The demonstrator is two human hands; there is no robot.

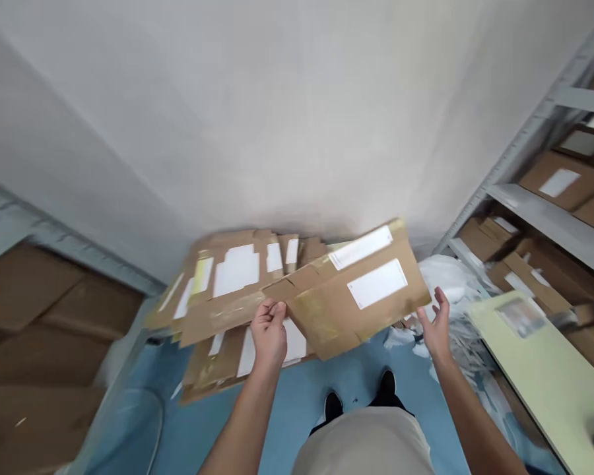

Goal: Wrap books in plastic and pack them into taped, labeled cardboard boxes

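Note:
A flattened cardboard box (327,300) with two white labels is held up tilted before me, its right end higher than its left. My left hand (268,335) is closed in a pinch on its left edge. By its lower right corner is my right hand (436,328), thumb and fingers spread; the thumb is at the corner, and I cannot tell whether it touches. Behind and to the left, several flattened cardboard boxes (245,297) with white labels and tape lean against the wall. Part of that stack is hidden by the held box.
Metal shelving (534,211) with cardboard boxes stands on the right, beside a pale yellow-green board (549,369). White plastic wrapping (462,330) is heaped by its foot. More boxes (34,349) fill the left shelf. A hose or cable (159,422) lies on the blue floor (202,442).

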